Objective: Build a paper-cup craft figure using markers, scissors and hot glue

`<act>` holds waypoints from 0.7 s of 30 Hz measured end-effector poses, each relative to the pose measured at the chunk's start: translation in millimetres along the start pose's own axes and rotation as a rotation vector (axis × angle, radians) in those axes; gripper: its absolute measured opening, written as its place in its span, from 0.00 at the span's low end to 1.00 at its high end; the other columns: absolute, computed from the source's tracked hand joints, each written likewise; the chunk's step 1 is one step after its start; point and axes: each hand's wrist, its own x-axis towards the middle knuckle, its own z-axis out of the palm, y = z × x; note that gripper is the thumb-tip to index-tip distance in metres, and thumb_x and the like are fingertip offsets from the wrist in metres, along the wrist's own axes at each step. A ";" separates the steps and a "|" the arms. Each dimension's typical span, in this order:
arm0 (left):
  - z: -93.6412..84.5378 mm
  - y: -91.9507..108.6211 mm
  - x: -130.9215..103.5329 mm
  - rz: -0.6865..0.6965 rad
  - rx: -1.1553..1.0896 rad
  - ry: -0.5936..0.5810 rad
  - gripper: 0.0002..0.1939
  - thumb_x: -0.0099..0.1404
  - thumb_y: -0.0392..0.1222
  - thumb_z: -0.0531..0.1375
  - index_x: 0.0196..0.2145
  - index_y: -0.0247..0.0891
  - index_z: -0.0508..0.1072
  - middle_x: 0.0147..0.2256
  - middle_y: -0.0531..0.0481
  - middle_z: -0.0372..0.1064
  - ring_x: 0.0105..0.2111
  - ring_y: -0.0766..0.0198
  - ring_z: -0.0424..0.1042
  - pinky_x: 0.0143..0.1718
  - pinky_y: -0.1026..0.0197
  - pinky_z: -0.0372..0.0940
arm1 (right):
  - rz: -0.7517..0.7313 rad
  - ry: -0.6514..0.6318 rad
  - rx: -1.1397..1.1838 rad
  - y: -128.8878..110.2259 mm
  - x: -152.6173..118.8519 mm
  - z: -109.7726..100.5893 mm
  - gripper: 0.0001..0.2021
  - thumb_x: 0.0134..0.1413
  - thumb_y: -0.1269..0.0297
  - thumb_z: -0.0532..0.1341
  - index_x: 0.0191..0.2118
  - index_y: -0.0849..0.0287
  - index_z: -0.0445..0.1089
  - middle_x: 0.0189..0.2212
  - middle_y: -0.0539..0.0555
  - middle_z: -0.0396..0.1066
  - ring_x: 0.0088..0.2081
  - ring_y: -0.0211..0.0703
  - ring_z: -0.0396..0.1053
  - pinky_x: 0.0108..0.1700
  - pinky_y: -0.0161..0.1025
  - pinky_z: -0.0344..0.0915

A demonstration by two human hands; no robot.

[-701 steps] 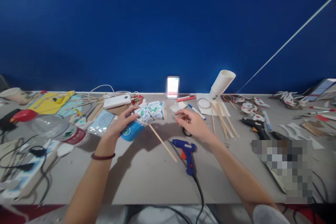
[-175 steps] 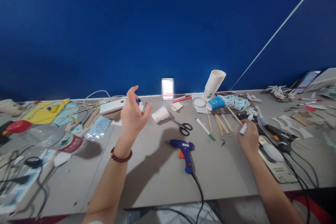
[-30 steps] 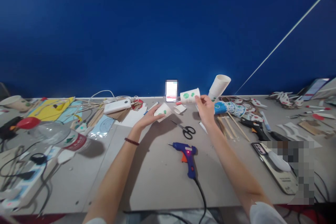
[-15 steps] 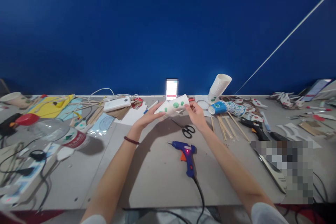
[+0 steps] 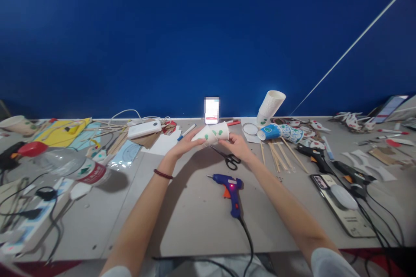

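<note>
Two white paper cups with green spots (image 5: pixel 217 133) lie sideways in the air between my hands, seemingly joined end to end. My left hand (image 5: pixel 186 143) grips the left part, thumb in front. Around the right part, my right hand (image 5: pixel 238 145) has its fingers closed. Below the cups, black-handled scissors (image 5: pixel 232 162) rest on the table, blades partly under my right hand. Nearer to me lies a blue glue gun (image 5: pixel 230 186) with an orange trigger and a lit red light, its nozzle pointing left.
A lit phone (image 5: pixel 212 110) stands behind the cups. To the right are a leaning cup stack (image 5: pixel 271 104), blue cups (image 5: pixel 271 132), wooden sticks (image 5: pixel 278 158) and another phone (image 5: pixel 346 210). A plastic bottle (image 5: pixel 69 162) and a power strip (image 5: pixel 40 216) are on the left.
The cups have tilted closer to level, their right end lower. My right hand has moved slightly left and down along them. My left hand has barely moved.
</note>
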 end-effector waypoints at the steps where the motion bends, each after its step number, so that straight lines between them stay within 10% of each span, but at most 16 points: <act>1: 0.4 0.5 -0.2 -0.002 -0.010 0.003 0.38 0.57 0.58 0.63 0.63 0.46 0.61 0.67 0.50 0.48 0.68 0.47 0.42 0.64 0.50 0.49 | 0.008 -0.006 -0.001 -0.9 -0.7 -0.2 0.15 0.49 0.57 0.65 0.41 0.60 0.77 0.42 0.57 0.78 0.45 0.54 0.74 0.51 0.50 0.66; 13: 1.1 0.1 0.0 -0.058 -0.145 -0.012 0.35 0.56 0.57 0.63 0.60 0.49 0.65 0.63 0.48 0.57 0.62 0.46 0.58 0.55 0.53 0.62 | -0.007 0.021 -0.070 1.4 -0.5 -0.4 0.14 0.48 0.57 0.66 0.39 0.59 0.78 0.39 0.55 0.79 0.43 0.54 0.75 0.48 0.48 0.67; 21: 0.7 16.9 -6.3 -0.053 -0.147 0.028 0.28 0.60 0.61 0.57 0.50 0.40 0.72 0.46 0.45 0.72 0.45 0.54 0.70 0.38 0.60 0.65 | -0.077 -0.183 -0.181 -20.1 -6.4 0.2 0.08 0.50 0.61 0.64 0.36 0.57 0.79 0.39 0.53 0.79 0.42 0.51 0.75 0.48 0.44 0.67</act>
